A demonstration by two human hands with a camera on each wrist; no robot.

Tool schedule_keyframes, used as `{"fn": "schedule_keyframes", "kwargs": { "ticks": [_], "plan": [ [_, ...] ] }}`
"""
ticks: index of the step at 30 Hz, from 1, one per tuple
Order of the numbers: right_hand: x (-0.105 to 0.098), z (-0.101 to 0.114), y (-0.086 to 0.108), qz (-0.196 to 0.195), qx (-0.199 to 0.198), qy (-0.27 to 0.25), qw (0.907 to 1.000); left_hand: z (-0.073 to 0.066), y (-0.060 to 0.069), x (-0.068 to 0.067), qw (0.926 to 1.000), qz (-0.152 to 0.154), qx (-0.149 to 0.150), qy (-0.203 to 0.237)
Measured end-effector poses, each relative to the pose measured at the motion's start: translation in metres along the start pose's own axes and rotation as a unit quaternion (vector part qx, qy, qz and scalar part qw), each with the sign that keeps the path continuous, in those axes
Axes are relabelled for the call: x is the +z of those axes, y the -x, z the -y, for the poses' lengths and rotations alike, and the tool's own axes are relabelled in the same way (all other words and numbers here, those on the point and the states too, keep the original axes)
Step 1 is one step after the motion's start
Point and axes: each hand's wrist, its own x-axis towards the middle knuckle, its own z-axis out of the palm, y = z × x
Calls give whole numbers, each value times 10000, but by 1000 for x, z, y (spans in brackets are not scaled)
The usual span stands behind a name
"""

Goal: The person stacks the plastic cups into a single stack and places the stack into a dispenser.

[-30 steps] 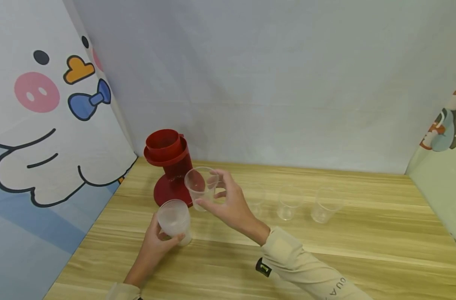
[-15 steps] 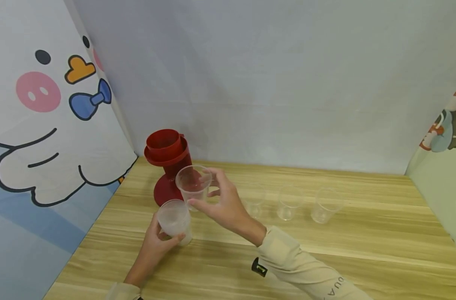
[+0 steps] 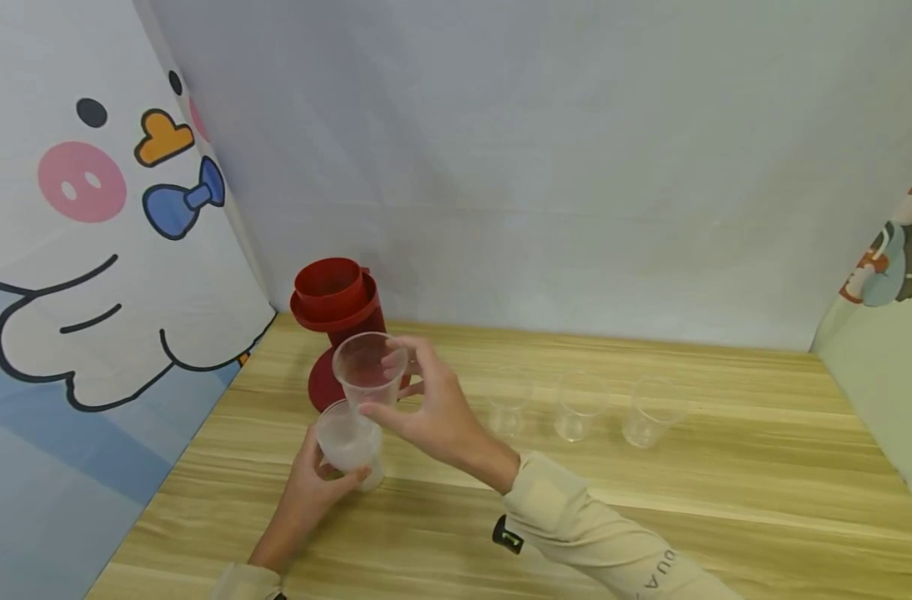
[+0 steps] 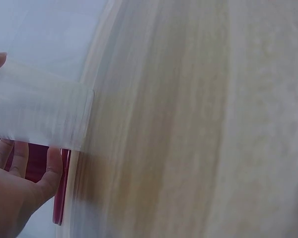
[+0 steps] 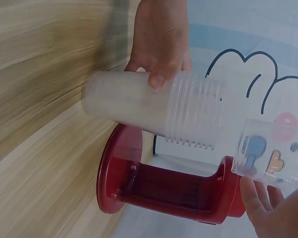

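A stack of nested clear plastic cups [image 3: 347,440] stands on the table, and my left hand [image 3: 309,483] grips it low, thumb on the near side. Above the stack's rim, slightly to the right, my right hand [image 3: 433,408] holds a single clear plastic cup [image 3: 369,367] between thumb and fingers. In the right wrist view a gap shows between that single cup [image 5: 268,151] and the ridged rims of the stack [image 5: 193,111]. Behind both hands stands a red cup holder [image 3: 336,296] with a round base, partly hidden by the held cup.
Three clear plastic cups stand upright in a row to the right: a left one [image 3: 508,408], a middle one [image 3: 580,408] and a right one [image 3: 651,414]. A pale curtain [image 3: 538,208] hangs behind the wooden table [image 3: 651,517]. A cartoon-printed curtain [image 3: 73,275] closes the left side.
My right hand has moved left with its cup, from beside the stack to over its rim. The left hand and the stack have stayed in place.
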Motion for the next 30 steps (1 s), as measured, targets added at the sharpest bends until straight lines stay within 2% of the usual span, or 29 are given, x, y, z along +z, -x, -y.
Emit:
{"fn": "schedule_keyframes", "kwargs": {
  "ticks": [7,12,30],
  "plan": [
    [4,-2,-1,62,-40,-109,9999,1,-1,1,10000,9,89,28],
    [6,-3,-1,160,-48,-162,9997,1,-1,2,10000,42,42,78],
    [16,-7,-2,374,-32,-32,9993,3,-1,1,10000,93,30,-20]
  ]
}}
